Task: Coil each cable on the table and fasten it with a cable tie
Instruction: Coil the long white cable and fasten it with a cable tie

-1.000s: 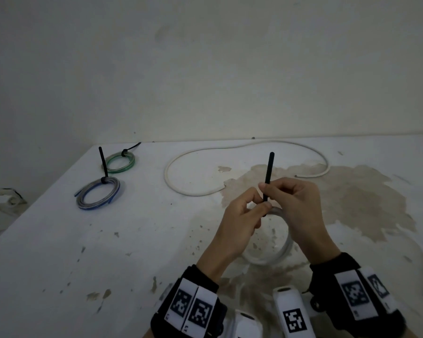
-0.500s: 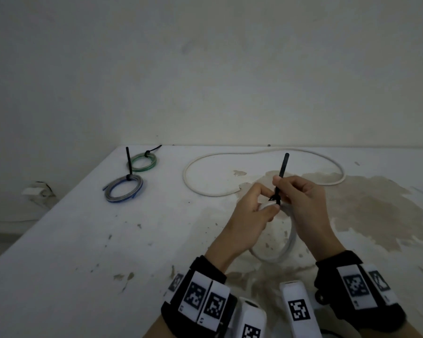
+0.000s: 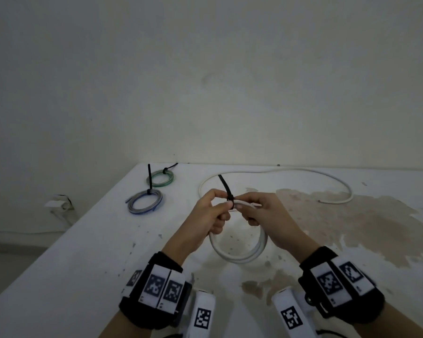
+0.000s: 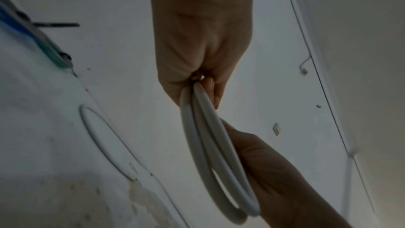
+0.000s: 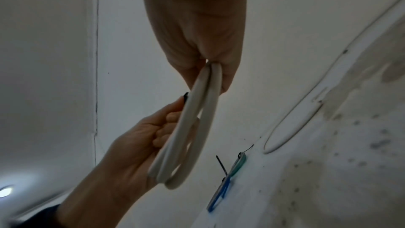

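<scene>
While the left hand [image 3: 209, 211] and right hand [image 3: 263, 212] both pinch the top of the white cable coil [image 3: 239, 252], it's held up off the stained table [image 3: 83, 252] between them. The black cable tie [image 3: 226, 189] wraps it right at their fingertips, tail poking up. Past the left hand sit a blue-grey coil [image 3: 144, 202] and a green coil [image 3: 160, 179], both tied.

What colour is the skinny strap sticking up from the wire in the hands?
Black. The cable tie shows best in the head view.

White coiled cable [image 3: 239, 254]; black cable tie [image 3: 226, 189]; green coil [image 3: 161, 178]; blue-grey coil [image 3: 145, 202]; brown-stained white table [image 3: 352, 225]; black-and-white checkered wristbands [image 3: 156, 286].
</scene>
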